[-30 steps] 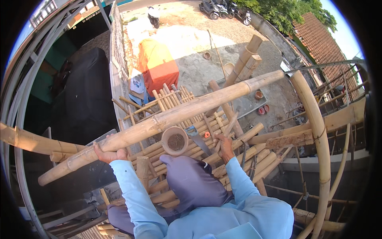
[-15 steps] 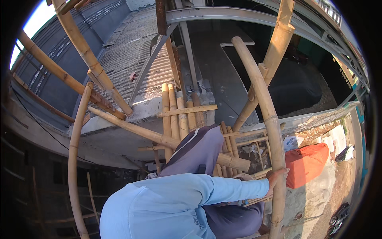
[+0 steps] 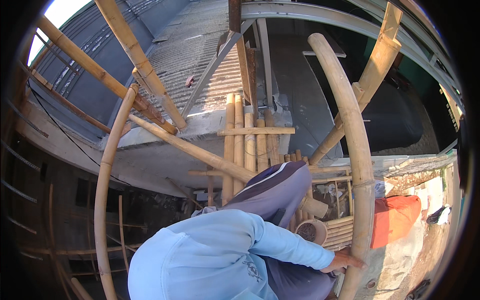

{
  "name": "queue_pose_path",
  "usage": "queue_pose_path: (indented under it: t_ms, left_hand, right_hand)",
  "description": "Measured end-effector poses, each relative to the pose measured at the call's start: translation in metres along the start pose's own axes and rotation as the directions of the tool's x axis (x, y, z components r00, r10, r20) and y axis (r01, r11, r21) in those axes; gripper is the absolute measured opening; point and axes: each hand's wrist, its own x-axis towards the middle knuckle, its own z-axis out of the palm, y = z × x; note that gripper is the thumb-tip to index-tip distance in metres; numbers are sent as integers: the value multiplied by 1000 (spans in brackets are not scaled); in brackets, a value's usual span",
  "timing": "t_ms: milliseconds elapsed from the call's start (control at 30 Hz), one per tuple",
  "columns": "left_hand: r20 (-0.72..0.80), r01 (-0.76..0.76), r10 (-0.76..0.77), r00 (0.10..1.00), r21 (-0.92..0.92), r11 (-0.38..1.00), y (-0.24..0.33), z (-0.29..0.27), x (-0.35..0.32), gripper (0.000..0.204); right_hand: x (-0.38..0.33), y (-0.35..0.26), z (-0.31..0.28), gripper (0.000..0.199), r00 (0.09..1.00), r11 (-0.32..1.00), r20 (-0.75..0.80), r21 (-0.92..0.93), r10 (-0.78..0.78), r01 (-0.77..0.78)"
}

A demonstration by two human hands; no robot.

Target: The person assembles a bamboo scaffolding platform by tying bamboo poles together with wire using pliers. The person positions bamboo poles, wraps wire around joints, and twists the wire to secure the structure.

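Note:
My left arm in a light-blue sleeve reaches across to the right. My left hand [image 3: 344, 261] is wrapped round the lower part of a thick, curved bamboo pole [image 3: 356, 150] that rises on the right. My purple-grey trouser leg [image 3: 280, 187] bends beside a horizontal bamboo pole [image 3: 200, 152]. Between my knee and the held pole stands a pale bucket [image 3: 321, 231] with thin dark pieces in it, too small to name. My right hand is out of sight, and my body covers the area beneath it.
Bamboo slats [image 3: 249, 150] with a crosspiece [image 3: 257, 131] lie ahead. Bamboo posts [image 3: 135, 55] stand at left. A corrugated roof [image 3: 200, 65], a metal frame [image 3: 310, 11] and a concrete ledge [image 3: 165, 155] lie beyond. An orange-red cover [image 3: 397, 220] lies below at right.
The view has shifted, so the poles and roof appear further right. My left hand is lower on the bamboo pole. More of the bucket has come into sight.

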Motion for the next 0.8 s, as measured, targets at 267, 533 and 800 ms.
queue_pose_path:
  t_ms: [267,533,800]
  left_hand:
    - [51,-44,33,998,225,973,24,0,-52,75]
    - [-38,-113,110,993,-73,991,31,-27,-104,84]
    - [-57,-70,63,996,-120,990,34,-45,-117,84]
  right_hand:
    - [-14,-62,-104,83,942,980,-286,-145,-173,136]
    - [-21,-51,-146,59,949,973,-292,160,-116,168]
    - [-17,-52,-116,55,977,966,-210,240,-47,98]
